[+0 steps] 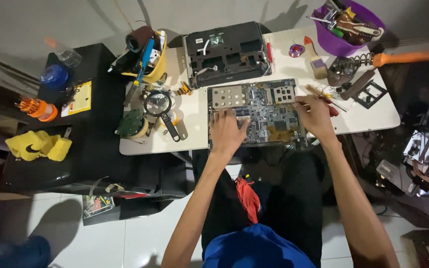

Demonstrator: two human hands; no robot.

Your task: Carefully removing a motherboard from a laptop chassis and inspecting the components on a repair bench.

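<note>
Yellow rectangular label [79,98] lies flat on the black stand at the left. Both arms stretch out over the white worktop [368,116]: left hand [227,133] presses flat, fingers spread, on the circuit board [259,111]; right hand [315,115] rests open on its right edge. The board lies bare at the worktop's near edge, grey-blue, crowded with chips, silver plates at its far corners.

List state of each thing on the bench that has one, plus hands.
Circuit board: bare, lying flat on the white table.
Laptop case: open, insides exposed.
Left hand: flat on the board, fingers spread.
Right hand: resting on the board's right edge.
Soldering iron: parked in its coil stand.
Purple bowl: full of tools.
</note>
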